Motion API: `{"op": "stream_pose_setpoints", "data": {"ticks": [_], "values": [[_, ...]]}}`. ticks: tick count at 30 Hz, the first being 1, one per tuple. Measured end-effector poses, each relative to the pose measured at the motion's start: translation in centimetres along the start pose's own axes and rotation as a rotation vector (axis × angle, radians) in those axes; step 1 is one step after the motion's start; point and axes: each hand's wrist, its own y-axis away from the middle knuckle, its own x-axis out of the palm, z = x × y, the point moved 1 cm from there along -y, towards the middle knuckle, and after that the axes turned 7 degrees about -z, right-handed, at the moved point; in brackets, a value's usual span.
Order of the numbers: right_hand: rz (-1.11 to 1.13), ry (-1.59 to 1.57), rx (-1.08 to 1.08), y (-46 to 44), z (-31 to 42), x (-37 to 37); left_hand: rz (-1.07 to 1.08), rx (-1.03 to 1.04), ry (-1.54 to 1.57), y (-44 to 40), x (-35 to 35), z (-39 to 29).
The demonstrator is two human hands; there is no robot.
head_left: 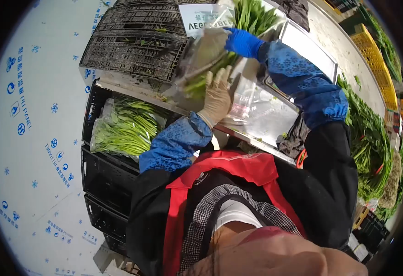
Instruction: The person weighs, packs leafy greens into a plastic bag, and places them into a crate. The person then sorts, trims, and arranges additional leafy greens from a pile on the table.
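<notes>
A clear plastic bag with green leafy stems inside lies on the work surface at the upper middle. My left hand, in a cream glove, rests on the bag's near side with its fingers spread. Above and to the right, my right hand, in a blue glove, is at the bag's edge with its fingers bent; what it grips there I cannot make out. Loose green leaves stick out beyond the blue glove. A stack of flat clear bags lies right of my left hand.
Bagged greens sit in a black crate at the left. Black slatted crates stand at the upper left. A metal tray, heaped greens and a yellow crate are to the right.
</notes>
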Motion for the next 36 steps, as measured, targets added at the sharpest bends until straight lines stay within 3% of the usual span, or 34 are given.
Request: {"op": "stream_pose_setpoints", "data": {"ticks": [3, 4, 6, 8, 11, 12, 13, 16, 17, 20, 21, 23, 25, 31, 33, 36], "values": [[-0.125, 0.057, 0.055, 1.4, -0.3, -4.0, 0.266, 0.233, 0.496, 2.8, 2.5, -0.9], [-0.116, 0.045, 0.072, 1.9, 0.5, -6.7, 0.281, 0.241, 0.511, 2.8, 3.1, -0.6], [0.121, 0.059, 0.406, 3.0, 2.8, -12.1, 1.213, -0.182, 0.385, 2.3, 6.3, 1.5], [0.103, -0.066, 0.530, 6.3, 4.4, -12.1, 0.444, 0.009, 0.187, 2.8, 8.9, 3.7], [-0.145, -0.300, 0.789, 11.9, 8.3, -12.7, 0.781, 0.058, -0.010, 0.5, 10.5, 7.8], [-0.074, -0.313, 0.870, 13.5, 9.9, -13.3, 0.943, 0.112, -0.118, 0.1, 12.2, 9.2], [-0.003, -0.324, 0.948, 15.0, 11.6, -14.0, 0.943, 0.125, -0.114, 0.1, 13.1, 10.2], [-0.038, -0.503, 1.189, 17.4, 17.8, -16.0, 0.227, 0.113, 0.028, 0.5, 14.2, 11.7], [-0.094, -0.559, 1.221, 17.6, 19.6, -16.7, 0.230, 0.118, 0.033, 0.5, 13.9, 11.3], [0.044, -0.708, 1.347, 20.6, 25.4, -14.3, 0.134, 0.152, 0.041, -0.8, 11.2, 8.5], [-0.083, -0.827, 1.416, 19.7, 26.9, -15.0, 0.134, 0.157, 0.047, -0.8, 9.9, 7.2], [-0.219, -0.939, 1.482, 19.4, 28.9, -15.5, 0.572, 0.034, 0.388, -0.2, 7.3, 4.2], [-0.214, -1.038, 1.561, 19.8, 30.5, -15.0, 0.660, -0.051, 0.571, 3.1, 8.4, 2.0], [-0.110, -1.068, 1.580, 20.1, 31.0, -16.6, 0.452, -0.184, 0.581, 7.2, 10.1, 0.8], [-0.048, -1.028, 1.499, 21.5, 31.7, -15.2, 0.392, -0.219, 0.593, 7.5, 10.5, 0.9], [-0.032, -1.003, 1.422, 22.4, 31.9, -14.3, 0.475, -0.280, 0.651, 7.2, 11.7, 1.5]]}}
